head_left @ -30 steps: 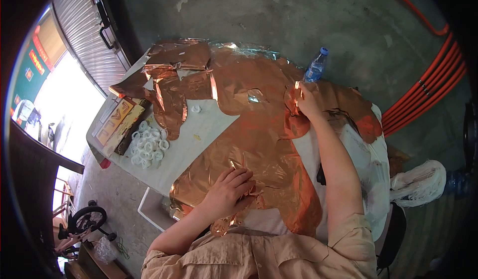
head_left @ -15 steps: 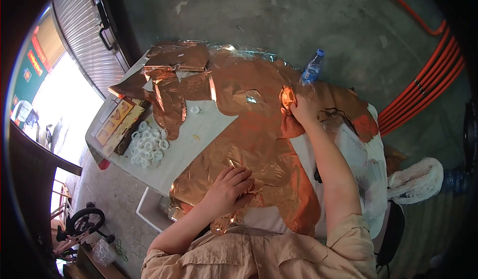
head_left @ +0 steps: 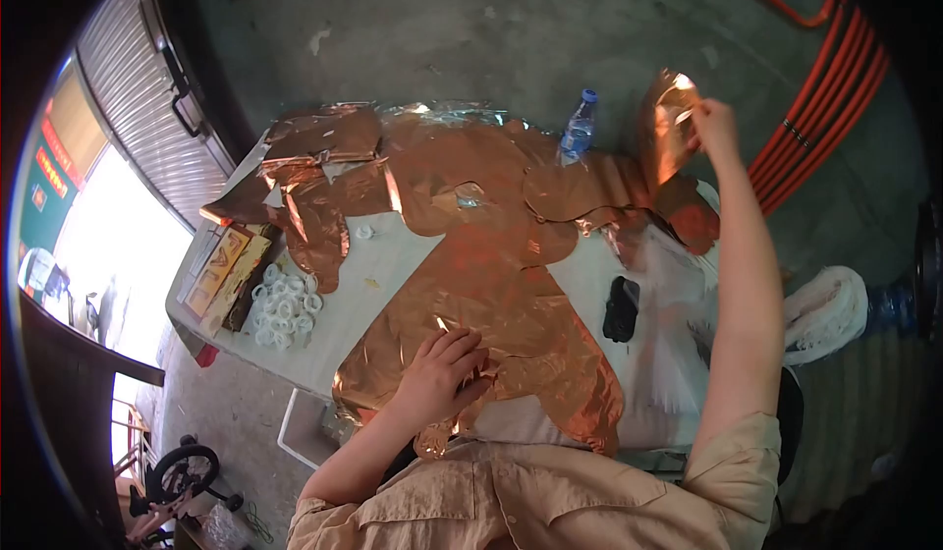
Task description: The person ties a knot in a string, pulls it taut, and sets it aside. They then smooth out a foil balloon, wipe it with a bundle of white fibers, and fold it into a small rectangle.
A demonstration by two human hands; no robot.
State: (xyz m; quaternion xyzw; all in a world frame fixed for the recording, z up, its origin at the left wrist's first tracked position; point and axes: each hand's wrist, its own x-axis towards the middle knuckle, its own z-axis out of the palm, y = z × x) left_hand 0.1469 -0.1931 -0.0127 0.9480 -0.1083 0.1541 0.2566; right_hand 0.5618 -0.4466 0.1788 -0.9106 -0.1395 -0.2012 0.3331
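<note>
A large flat copper-coloured foil sheet (head_left: 471, 285) with rounded, lobed edges spreads over the table, with wrinkles and a shiny finish. My left hand (head_left: 444, 375) lies on its near part, fingers stretched out and thumb a little apart. At the far right, my right hand (head_left: 715, 130) is raised and pinches the edge of a copper foil piece (head_left: 670, 123), which hangs up beyond the table's edge, blurred by motion. Beneath it lie more foil folds (head_left: 688, 218). A blue-labelled water bottle (head_left: 580, 128) stands to the left of the lifted foil.
White plastic rings (head_left: 280, 306) are heaped at the left beside an open box (head_left: 231, 280). A black phone-like object (head_left: 621, 309) lies on the white table surface (head_left: 378, 265) at right, near clear plastic bags (head_left: 673, 324). Orange pipes (head_left: 825, 98) run along the floor.
My right hand has moved right and away from the bottle, lifting foil up off the sheet. The black object now shows. My left hand stays on the foil while the view shifts slightly.
</note>
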